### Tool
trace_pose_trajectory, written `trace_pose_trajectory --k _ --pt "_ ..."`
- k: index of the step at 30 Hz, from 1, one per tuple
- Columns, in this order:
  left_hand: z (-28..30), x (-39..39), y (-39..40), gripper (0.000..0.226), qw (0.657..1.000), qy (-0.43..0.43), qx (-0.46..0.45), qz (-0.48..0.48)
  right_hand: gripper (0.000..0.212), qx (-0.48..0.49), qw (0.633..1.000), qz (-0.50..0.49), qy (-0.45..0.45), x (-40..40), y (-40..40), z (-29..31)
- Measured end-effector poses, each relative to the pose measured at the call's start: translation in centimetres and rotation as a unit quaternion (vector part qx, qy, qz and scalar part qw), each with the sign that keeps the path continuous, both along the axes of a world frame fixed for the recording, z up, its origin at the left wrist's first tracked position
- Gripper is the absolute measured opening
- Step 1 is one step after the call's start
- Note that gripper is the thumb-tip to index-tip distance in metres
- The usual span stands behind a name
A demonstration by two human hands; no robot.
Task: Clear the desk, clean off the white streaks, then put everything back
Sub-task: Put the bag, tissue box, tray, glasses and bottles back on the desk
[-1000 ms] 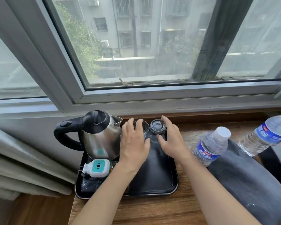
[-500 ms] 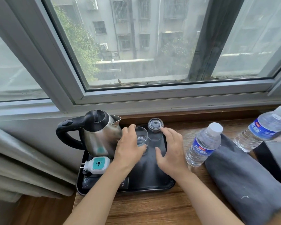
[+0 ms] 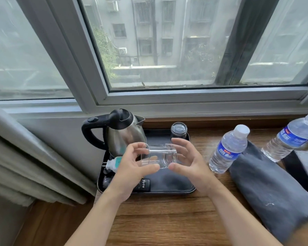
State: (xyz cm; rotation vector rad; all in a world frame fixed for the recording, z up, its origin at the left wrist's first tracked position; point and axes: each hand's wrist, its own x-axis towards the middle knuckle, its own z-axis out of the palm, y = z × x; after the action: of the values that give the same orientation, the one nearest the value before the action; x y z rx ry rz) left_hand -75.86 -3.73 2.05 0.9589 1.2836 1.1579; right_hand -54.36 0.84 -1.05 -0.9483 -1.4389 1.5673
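The clear drinking glass point(image 3: 158, 157) is up off the black tray point(image 3: 174, 189) now, a moment ago it stood beside the kettle point(image 3: 124, 134). Clearing is under way. Left hand point(image 3: 132, 167) and right hand point(image 3: 187, 160) cradle it between curled fingers, loosely closed. It lies sideways, long axis left-right, mouth toward the left, above the tray. The second glass point(image 3: 179, 130) waits upside down at the back.
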Motion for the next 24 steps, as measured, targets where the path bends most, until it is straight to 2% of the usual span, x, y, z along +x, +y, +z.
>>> trace_pose_trajectory --k 4,6,7,9,11,13,16,18,22,24 --pt "-1.2 1.0 -1.0 0.08 0.996 -0.084 0.005 -0.008 0.069 -0.015 1.0 0.022 -0.006 0.7 0.0 1.1" --pt "-1.7 1.1 -1.1 0.077 0.998 -0.062 0.0 -0.023 0.068 0.003 1.0 0.013 -0.024 1.2 0.0 1.4" --pt "-1.8 1.1 -1.1 0.076 0.999 -0.019 0.002 -0.034 0.068 0.015 0.999 0.004 -0.033 1.4 0.0 1.6" --pt "-1.8 1.0 -1.4 0.082 0.987 0.144 0.032 -0.066 0.069 0.044 0.996 -0.01 -0.072 1.9 0.1 1.6" --pt "-1.6 1.3 -1.9 0.086 0.942 0.31 0.09 -0.088 0.071 0.101 0.982 -0.016 -0.161 2.1 0.5 1.4" --pt "-1.6 1.8 -2.1 0.082 0.922 0.359 0.1 -0.105 0.071 0.178 0.951 -0.025 -0.251 1.9 0.9 0.9" --pt "-2.2 2.4 -1.9 0.08 0.929 0.337 0.024 -0.15 0.071 0.26 0.907 -0.004 -0.331 0.9 2.0 -0.2" --pt "-2.9 2.7 -1.5 0.081 0.933 0.32 -0.012 -0.165 0.077 0.265 0.887 0.025 -0.377 0.0 2.6 -0.8" --pt "-4.5 2.8 -0.5 0.082 0.947 0.283 -0.055 -0.142 0.086 0.255 0.881 0.047 -0.396 -1.2 4.1 -1.8" --pt "-5.0 2.7 0.4 0.071 0.962 0.239 -0.064 -0.114 0.086 0.249 0.885 0.051 -0.391 -1.7 4.9 -2.0"
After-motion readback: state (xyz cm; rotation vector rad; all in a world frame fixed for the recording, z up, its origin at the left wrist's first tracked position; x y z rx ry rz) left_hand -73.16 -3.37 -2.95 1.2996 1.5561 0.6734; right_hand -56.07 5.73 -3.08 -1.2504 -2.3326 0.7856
